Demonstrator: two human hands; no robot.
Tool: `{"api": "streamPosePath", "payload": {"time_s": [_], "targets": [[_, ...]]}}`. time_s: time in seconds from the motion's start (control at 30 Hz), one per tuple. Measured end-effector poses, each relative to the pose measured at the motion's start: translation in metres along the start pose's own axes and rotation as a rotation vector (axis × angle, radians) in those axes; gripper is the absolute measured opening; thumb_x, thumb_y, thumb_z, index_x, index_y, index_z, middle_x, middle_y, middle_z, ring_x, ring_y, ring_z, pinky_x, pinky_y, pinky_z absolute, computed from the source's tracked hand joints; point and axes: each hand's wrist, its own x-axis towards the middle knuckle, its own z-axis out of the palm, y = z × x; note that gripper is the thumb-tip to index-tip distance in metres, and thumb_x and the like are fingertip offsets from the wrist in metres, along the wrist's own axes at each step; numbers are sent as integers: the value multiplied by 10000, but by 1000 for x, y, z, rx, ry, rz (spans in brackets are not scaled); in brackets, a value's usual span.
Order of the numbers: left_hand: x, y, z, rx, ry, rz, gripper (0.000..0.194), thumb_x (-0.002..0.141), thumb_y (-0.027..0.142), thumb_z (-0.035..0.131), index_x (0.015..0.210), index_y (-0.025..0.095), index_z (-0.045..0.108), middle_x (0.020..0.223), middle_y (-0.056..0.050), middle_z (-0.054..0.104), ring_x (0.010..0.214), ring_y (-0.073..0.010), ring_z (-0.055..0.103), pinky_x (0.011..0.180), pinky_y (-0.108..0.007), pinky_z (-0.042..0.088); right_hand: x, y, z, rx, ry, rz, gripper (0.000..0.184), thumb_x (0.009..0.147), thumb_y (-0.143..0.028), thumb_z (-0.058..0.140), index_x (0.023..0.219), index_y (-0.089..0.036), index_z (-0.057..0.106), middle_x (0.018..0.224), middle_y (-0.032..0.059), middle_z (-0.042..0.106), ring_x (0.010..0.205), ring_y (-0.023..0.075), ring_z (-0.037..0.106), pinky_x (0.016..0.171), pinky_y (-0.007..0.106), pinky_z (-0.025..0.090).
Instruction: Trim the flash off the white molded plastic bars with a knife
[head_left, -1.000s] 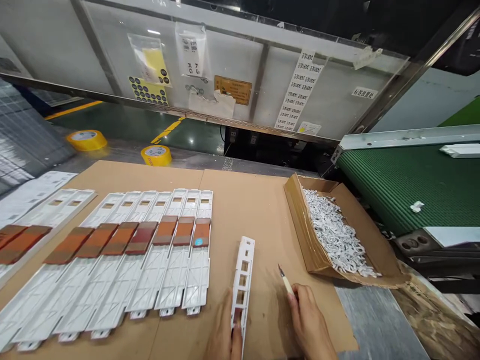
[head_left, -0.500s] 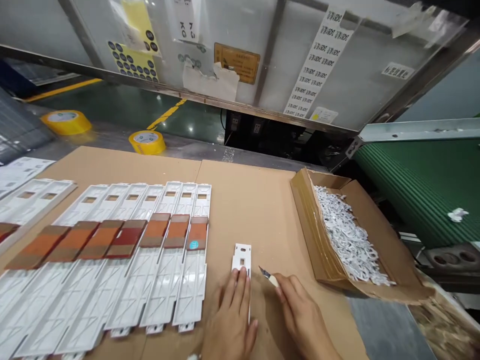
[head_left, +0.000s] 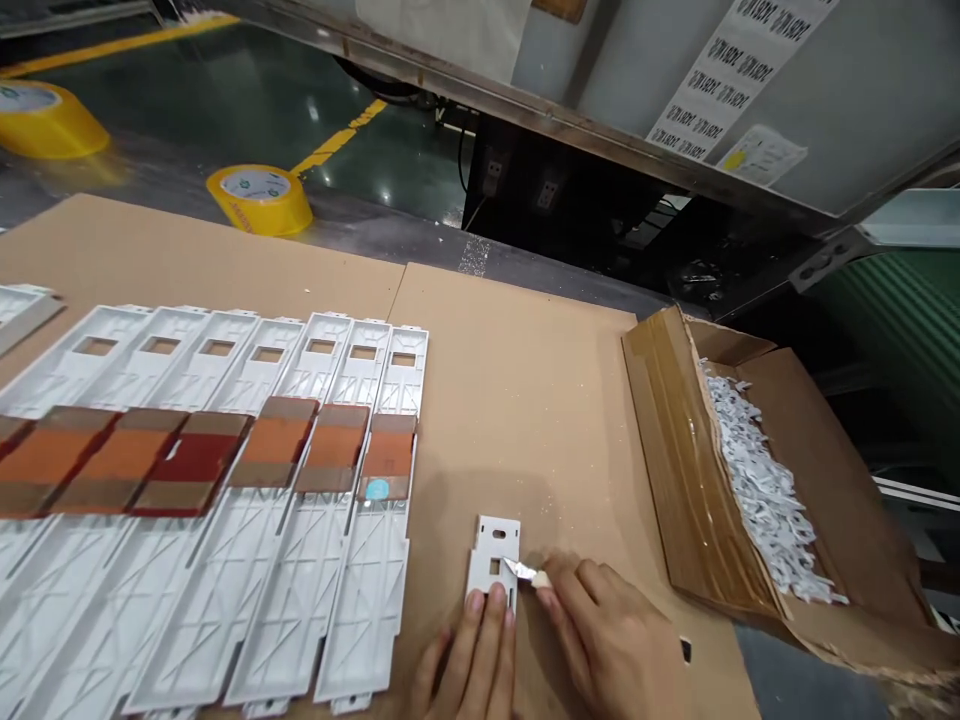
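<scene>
A long white plastic plate (head_left: 494,552) lies flat on the brown cardboard sheet (head_left: 517,400) near the front edge. My left hand (head_left: 472,655) presses down on it with the fingers flat and together. My right hand (head_left: 611,640) pinches a small knife (head_left: 525,573) whose blade tip touches the plate's right edge near a square hole. To the left, several more white plates (head_left: 225,520) lie side by side, each with a brown-orange pad across its middle.
An open cardboard box (head_left: 675,470) of white plastic scraps (head_left: 757,490) stands at the right. Two yellow tape rolls (head_left: 259,198) sit on the far bench. A green conveyor (head_left: 900,320) lies at the far right. A metal-framed panel with labels hangs behind.
The plate went from held on edge to lying flat under my left hand. My right hand brought the knife tip onto its edge. The view tilted downward.
</scene>
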Motion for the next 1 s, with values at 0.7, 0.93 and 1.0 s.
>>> {"api": "streamPosePath", "payload": {"time_s": [0.7, 0.93, 1.0], "targets": [[-2, 4, 0, -42, -14, -58, 385, 859, 244, 330, 1064, 197, 653, 1099, -28, 677, 1189, -148, 472, 926, -300, 325, 13, -4, 1, 18, 34, -4, 375, 982, -318, 272, 771, -227, 568, 609, -5, 571, 487, 123, 532, 485, 245, 330], [-6, 2, 3, 12, -5, 0, 430, 899, 287, 268, 1080, 188, 646, 1118, -32, 669, 1133, -164, 513, 814, -321, 355, 10, -5, 1, -40, 12, -15, 372, 979, -317, 273, 765, -235, 566, 591, -5, 563, 473, 126, 520, 478, 254, 314], [-6, 2, 4, 20, 1, 4, 451, 910, 317, 249, 1076, 186, 647, 1123, -38, 667, 1120, -169, 522, 816, -326, 354, 11, -6, 1, -68, 12, -17, 383, 980, -320, 259, 758, -237, 559, 586, -1, 564, 463, 130, 513, 471, 261, 303]]}}
